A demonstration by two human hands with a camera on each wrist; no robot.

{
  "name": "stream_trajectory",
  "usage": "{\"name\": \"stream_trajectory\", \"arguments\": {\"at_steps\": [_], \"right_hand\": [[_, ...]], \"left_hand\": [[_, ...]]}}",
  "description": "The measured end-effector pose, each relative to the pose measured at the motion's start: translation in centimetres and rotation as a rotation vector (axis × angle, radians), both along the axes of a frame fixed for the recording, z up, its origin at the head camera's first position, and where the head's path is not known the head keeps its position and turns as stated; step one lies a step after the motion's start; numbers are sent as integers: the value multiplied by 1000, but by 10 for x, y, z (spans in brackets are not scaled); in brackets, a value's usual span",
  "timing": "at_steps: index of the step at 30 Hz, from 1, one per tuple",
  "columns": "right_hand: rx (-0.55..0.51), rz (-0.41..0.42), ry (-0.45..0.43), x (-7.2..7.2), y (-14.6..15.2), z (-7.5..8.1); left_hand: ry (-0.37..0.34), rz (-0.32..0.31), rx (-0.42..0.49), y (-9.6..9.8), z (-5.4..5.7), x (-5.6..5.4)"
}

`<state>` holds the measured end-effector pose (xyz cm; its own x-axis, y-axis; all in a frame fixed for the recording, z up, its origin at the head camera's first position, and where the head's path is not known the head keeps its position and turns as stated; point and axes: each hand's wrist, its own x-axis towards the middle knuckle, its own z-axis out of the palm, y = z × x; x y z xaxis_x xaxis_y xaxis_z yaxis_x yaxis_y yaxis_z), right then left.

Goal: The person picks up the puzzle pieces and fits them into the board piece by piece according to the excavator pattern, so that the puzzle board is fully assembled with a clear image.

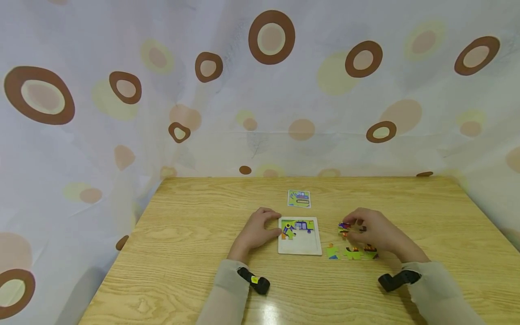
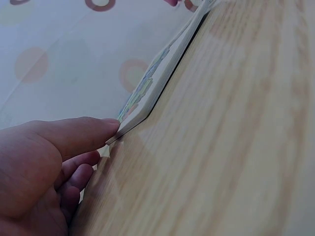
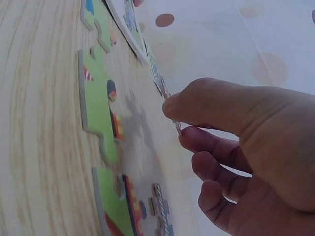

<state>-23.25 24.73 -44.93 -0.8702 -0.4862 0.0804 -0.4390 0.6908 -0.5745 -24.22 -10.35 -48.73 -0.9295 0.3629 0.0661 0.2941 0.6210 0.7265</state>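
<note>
My left hand [image 1: 257,229] rests at the left edge of a white puzzle tray [image 1: 300,247]. In the left wrist view its thumb [image 2: 93,132] touches the tray's corner, the other fingers loosely bent. Pieces showing parts of a blue digger fill the tray's upper and left part. My right hand [image 1: 375,228] pinches a jigsaw piece [image 3: 178,127] between thumb and forefinger, above the table right of the tray. The right wrist view shows that piece nearly edge-on, so its picture is mostly hidden. Below that hand lie several loose green jigsaw pieces [image 1: 353,253].
A small picture card [image 1: 299,198] of a digger lies behind the tray. Another loose piece [image 3: 160,209] lies on the wooden table [image 1: 183,234] under the right hand. A patterned cloth [image 1: 227,99] hangs along the table's back and sides.
</note>
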Motion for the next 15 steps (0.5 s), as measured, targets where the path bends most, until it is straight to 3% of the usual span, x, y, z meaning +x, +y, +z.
{"name": "stream_trajectory", "arguments": {"at_steps": [15], "right_hand": [[1,24,46,-4,-33,3]], "left_hand": [[-6,7,8,1,0,0]]}}
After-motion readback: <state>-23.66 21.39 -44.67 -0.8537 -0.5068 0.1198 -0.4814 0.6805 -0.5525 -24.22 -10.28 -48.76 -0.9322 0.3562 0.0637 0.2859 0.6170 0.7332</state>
